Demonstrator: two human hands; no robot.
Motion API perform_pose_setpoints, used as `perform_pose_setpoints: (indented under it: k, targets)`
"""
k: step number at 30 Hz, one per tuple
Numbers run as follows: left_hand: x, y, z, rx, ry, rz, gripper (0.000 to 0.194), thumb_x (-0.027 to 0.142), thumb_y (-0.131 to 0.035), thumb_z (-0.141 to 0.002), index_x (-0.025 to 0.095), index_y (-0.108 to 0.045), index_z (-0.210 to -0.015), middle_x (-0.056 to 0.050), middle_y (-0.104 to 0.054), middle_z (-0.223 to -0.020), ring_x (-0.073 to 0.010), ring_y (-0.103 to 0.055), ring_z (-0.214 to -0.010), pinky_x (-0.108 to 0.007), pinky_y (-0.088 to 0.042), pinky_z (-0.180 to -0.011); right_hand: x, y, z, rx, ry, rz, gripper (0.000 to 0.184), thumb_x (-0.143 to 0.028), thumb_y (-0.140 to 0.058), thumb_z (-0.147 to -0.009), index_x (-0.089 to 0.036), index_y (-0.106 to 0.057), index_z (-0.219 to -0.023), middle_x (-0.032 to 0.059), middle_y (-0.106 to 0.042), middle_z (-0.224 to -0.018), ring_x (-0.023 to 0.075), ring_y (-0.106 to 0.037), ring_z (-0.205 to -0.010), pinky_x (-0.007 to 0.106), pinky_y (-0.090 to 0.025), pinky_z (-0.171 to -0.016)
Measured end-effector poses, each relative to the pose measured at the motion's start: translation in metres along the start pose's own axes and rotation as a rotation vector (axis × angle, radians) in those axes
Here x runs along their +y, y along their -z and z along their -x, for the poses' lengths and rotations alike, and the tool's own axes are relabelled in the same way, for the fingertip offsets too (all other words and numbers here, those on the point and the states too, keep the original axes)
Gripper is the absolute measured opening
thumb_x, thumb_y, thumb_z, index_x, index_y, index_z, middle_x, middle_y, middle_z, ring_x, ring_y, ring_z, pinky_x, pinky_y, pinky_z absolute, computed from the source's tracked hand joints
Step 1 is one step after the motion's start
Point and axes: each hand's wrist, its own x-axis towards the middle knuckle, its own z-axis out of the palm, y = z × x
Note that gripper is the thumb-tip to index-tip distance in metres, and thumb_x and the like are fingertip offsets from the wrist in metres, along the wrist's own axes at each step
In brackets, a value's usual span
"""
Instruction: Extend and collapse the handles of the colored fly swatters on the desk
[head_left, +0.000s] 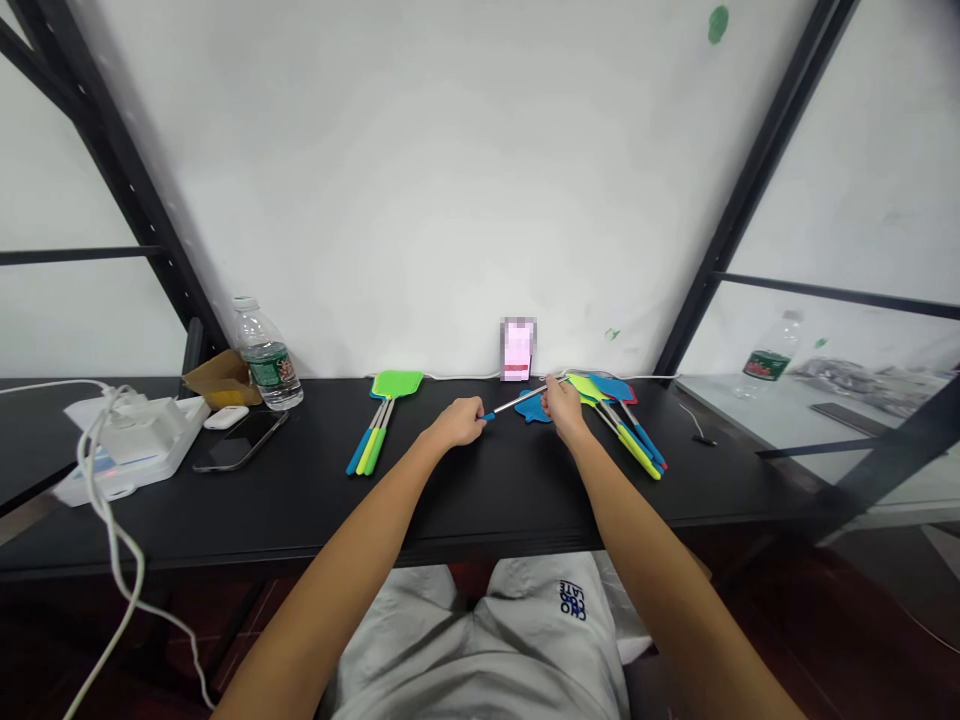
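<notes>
A metal rod with a blue handle (517,401) slants between my hands above the black table (480,500). My left hand (459,422) is closed round its blue handle end. At the rod's upper right end, my right hand (561,402) grips the metal. A blue fly swatter head (533,408) lies just behind the rod, beside my right hand; whether the two are joined I cannot tell. To the left rests a fanned group of fly swatters with a green head (397,383) on top. Right of my right hand lie several more fly swatters (626,430), with yellow-green, blue and red parts.
A lit phone (517,350) leans on the white wall. At left are a water bottle (268,360), a dark phone (241,441), a small white case (226,417), a cardboard box (223,378) and a power strip (142,450) with cables. A short cable (701,432) lies right.
</notes>
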Motion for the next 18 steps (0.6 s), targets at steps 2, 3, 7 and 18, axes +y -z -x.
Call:
perform_pose_setpoints:
  k: [2, 3, 7, 18]
  targets:
    - [0.001, -0.002, 0.0, 0.022, 0.0, 0.008, 0.009, 0.026, -0.057, -0.086, 0.02, -0.06, -0.092, -0.006, -0.068, -0.097, -0.0173, -0.061, -0.085, -0.025, -0.044, -0.071, -0.003, -0.001, 0.002, 0.022, -0.034, -0.022, 0.035, -0.045, -0.045, -0.089, -0.023, -0.043, -0.061, -0.0013, -0.043, -0.043, 0.0145, -0.044, -0.042, 0.025, -0.036, -0.041]
    - [0.002, -0.002, 0.0, 0.031, 0.006, 0.009, 0.009, 0.026, -0.057, -0.087, 0.019, -0.06, -0.092, -0.006, -0.067, -0.098, -0.0174, -0.061, -0.086, -0.026, -0.044, -0.072, -0.004, -0.001, 0.003, 0.025, -0.045, -0.035, 0.035, -0.044, -0.045, -0.088, -0.024, -0.042, -0.061, -0.0014, -0.043, -0.043, 0.0143, -0.043, -0.041, 0.025, -0.035, -0.04]
    - [0.005, -0.001, 0.001, 0.052, 0.04, 0.02, 0.009, 0.024, -0.052, -0.089, 0.02, -0.058, -0.095, -0.007, -0.066, -0.099, -0.0185, -0.061, -0.087, -0.028, -0.044, -0.074, -0.011, -0.001, 0.007, -0.017, -0.083, -0.096, 0.033, -0.04, -0.045, -0.088, -0.025, -0.036, -0.06, -0.0024, -0.04, -0.043, 0.0129, -0.038, -0.039, 0.025, -0.03, -0.038]
    - [0.013, -0.005, 0.003, 0.143, -0.144, 0.151, 0.012, 0.019, -0.049, -0.089, 0.02, -0.058, -0.096, -0.004, -0.067, -0.09, -0.0163, -0.061, -0.083, -0.027, -0.045, -0.075, -0.014, 0.0, 0.011, -0.241, -0.176, -0.215, 0.032, -0.036, -0.043, -0.087, -0.023, -0.031, -0.06, -0.0036, -0.039, -0.043, 0.009, -0.033, -0.036, 0.021, -0.02, -0.036]
